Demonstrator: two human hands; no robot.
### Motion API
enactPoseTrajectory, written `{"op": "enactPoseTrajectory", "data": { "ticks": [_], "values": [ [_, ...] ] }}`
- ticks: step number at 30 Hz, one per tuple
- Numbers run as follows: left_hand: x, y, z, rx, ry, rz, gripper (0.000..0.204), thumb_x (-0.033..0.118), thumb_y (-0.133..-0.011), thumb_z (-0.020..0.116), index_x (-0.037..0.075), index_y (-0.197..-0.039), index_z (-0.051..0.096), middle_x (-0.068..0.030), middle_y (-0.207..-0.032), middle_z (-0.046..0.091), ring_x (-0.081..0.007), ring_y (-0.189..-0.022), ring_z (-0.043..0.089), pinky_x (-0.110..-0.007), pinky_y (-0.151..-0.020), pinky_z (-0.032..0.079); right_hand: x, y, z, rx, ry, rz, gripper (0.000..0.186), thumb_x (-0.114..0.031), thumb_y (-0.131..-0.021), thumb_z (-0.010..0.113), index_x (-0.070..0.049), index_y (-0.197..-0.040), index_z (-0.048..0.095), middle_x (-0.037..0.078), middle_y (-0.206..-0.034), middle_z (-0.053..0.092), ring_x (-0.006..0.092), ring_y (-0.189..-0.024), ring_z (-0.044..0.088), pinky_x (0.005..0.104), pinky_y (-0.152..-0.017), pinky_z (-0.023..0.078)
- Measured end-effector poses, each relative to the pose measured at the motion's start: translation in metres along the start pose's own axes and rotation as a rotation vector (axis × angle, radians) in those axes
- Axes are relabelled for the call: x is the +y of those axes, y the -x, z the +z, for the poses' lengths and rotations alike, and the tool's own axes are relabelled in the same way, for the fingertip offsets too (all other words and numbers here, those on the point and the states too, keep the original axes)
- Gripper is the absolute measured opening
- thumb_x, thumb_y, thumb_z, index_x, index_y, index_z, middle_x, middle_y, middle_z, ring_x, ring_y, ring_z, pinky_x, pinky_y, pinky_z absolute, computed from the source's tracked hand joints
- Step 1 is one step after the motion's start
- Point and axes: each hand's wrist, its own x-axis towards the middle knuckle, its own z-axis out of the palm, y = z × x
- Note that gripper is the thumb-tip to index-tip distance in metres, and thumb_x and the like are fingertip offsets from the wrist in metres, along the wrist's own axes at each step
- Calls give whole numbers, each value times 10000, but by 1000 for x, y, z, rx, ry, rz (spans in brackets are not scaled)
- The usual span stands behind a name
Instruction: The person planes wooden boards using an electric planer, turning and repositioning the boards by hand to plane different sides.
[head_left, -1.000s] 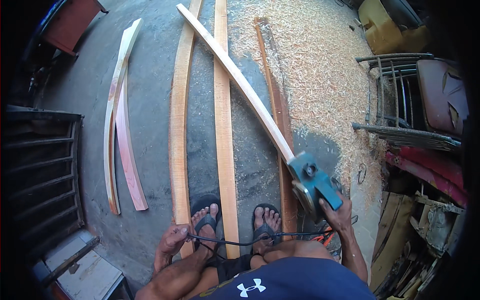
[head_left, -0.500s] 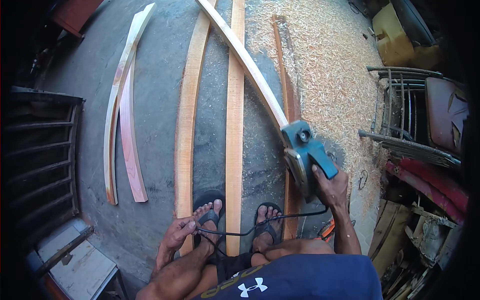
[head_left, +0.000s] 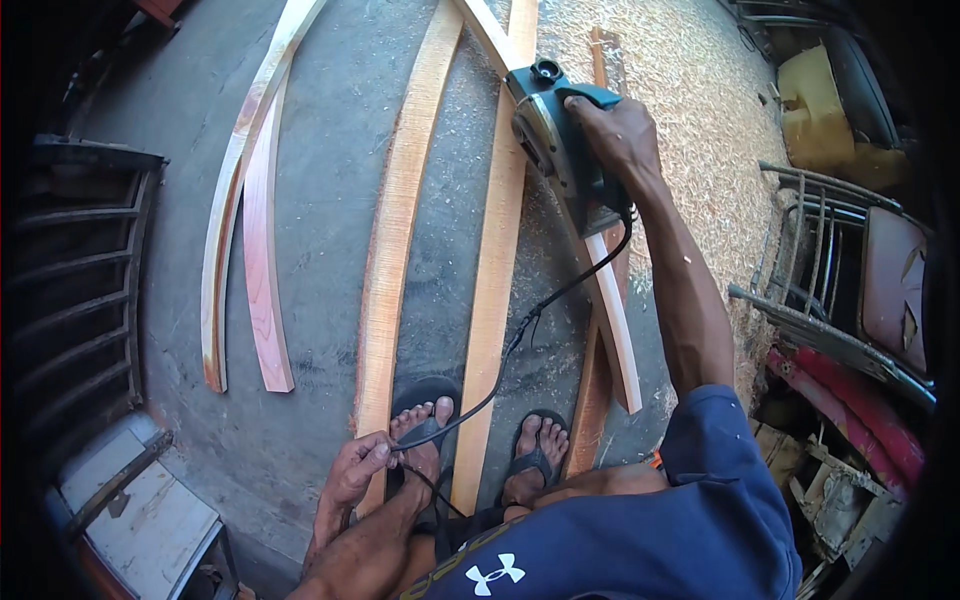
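Observation:
My right hand point(head_left: 618, 140) is wrapped round the handle of a teal electric planer point(head_left: 560, 135), out ahead of me with the arm stretched. The planer sits on a long, slanting wooden strip point(head_left: 613, 320), whose near end shows behind the tool. From the planer's rear a black cord point(head_left: 515, 340) sags back toward me. Close to my left foot, my left hand point(head_left: 360, 468) pinches that cord between thumb and fingers. Beneath the slanting strip lie a pale plank point(head_left: 497, 290) and a darker reddish plank point(head_left: 590, 410).
Another plank point(head_left: 400, 220) lies left of centre. Farther left, two crossed wooden pieces point(head_left: 262, 280) rest on the concrete floor. Wood shavings point(head_left: 700, 150) cover the right side. Metal chair frames point(head_left: 825, 215) stand at the right, a dark slatted rack point(head_left: 75, 280) at the left.
My right hand has pushed the planer forward and slightly left along the strip, uncovering its near end. The cord has stretched out ahead. My left hand stays near the same place, holding it.

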Motion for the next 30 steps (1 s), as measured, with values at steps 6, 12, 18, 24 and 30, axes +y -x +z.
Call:
{"op": "enactPoseTrajectory", "data": {
  "ticks": [6, 12, 18, 24, 30],
  "values": [
    [5, 4, -7, -1, 34, -20, 373, 387, -1001, 585, 25, -917, 623, -22, -892, 611, -128, -886, 535, -282, -859, 406, -34, -84, 25, 27, 11, -154, 500, -511, -839, 684, -16, -781, 735, 72, -642, 651, 168, -590, 608, 336, -566, 456],
    [21, 7, -8, -25, 137, -44, 348, 354, -985, 614, 9, -1035, 614, -40, -996, 622, -142, -992, 547, -294, -941, 408, -65, -160, 39, 20, -44, -266, 533, -492, -831, 695, 41, -818, 718, 104, -707, 665, 193, -642, 626, 340, -620, 478],
    [42, 14, -7, -20, 190, -175, 536, 379, -924, 647, -52, -1237, 589, -125, -1177, 623, -235, -1162, 558, -371, -1079, 371, -122, -208, 59, 60, -133, -320, 358, -342, -800, 649, 1, -847, 740, 103, -729, 666, 196, -664, 604, 360, -600, 458],
    [63, 15, 2, -40, 331, -178, 708, 376, -911, 650, -79, -1418, 457, -168, -1293, 590, -265, -1292, 513, -389, -1156, 305, -156, -281, 84, 60, -116, -258, 279, -283, -792, 681, -20, -863, 743, 113, -737, 674, 207, -645, 625, 375, -570, 480],
    [60, 13, 1, -11, 318, -208, 736, 386, -903, 648, -104, -1416, 451, -180, -1271, 602, -279, -1282, 525, -418, -1158, 309, -141, -301, 107, -13, -148, -274, 221, -248, -825, 660, -41, -844, 734, 102, -730, 667, 209, -625, 615, 386, -553, 479]
  ]
}}
